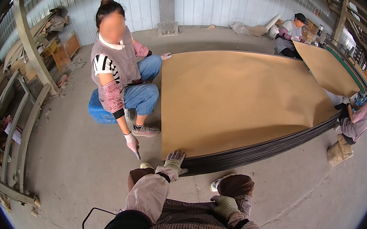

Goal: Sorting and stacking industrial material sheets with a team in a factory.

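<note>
"One view, head: principal item?"

"One stack of large, flat, thin sheets (239, 93), brown on its top face, dark along its layered edges; across the centre, extending toward the right."

"Entries at lower centre?"

"Left hand (174, 162), in a pale striped work glove: laid flat on the stack's near left corner, fingers extended and slightly apart, gripping nothing visible. Right hand (224, 206), gloved alike: resting at the lap, fingers partly curled; contents, if any, cannot be told."

"Surroundings?"

"Upper left: one person in a mauve vest (130, 66), on a blue block-shaped seat (100, 108), one gloved hand at the stack's far left corner. Right: one person in striped sleeves (358, 121), beside the stack's right end. Upper right: one separate brown sheet (327, 67)."
</note>
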`<move>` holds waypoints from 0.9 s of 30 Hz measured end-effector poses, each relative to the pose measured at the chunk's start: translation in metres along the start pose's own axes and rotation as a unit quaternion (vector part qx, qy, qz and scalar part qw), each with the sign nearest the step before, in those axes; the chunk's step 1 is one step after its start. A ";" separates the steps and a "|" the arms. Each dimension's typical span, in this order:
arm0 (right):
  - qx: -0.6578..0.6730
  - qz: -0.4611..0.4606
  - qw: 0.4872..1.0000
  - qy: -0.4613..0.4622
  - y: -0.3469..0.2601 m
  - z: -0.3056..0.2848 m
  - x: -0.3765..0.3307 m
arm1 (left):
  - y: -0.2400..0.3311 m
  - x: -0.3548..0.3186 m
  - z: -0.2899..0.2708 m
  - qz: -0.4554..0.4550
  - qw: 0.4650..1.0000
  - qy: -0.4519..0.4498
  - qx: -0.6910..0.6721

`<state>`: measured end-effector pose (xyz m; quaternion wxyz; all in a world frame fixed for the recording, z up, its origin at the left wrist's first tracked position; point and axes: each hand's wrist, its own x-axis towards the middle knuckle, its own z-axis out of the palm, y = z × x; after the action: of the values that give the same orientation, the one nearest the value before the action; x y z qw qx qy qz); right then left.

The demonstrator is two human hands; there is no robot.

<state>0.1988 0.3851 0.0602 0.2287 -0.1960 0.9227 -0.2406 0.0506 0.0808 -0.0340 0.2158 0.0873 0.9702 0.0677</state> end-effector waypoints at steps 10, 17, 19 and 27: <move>0.005 -0.002 1.000 -0.001 0.004 0.004 0.000 | -0.001 0.003 0.007 -0.001 1.000 -0.004 0.001; 0.000 0.000 1.000 -0.004 0.010 0.004 0.000 | -0.003 0.015 0.008 0.006 0.998 -0.006 -0.069; -0.001 -0.001 1.000 -0.007 0.009 0.004 0.001 | -0.011 0.018 0.008 0.008 0.993 -0.011 -0.119; -0.006 -0.006 1.000 -0.009 0.016 0.005 0.003 | -0.019 0.026 0.006 0.013 0.967 -0.031 -0.252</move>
<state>0.1948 0.3954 0.0468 0.2343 -0.2046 0.9208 -0.2351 0.0273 0.0675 -0.0529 0.2598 0.0452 0.9136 0.3097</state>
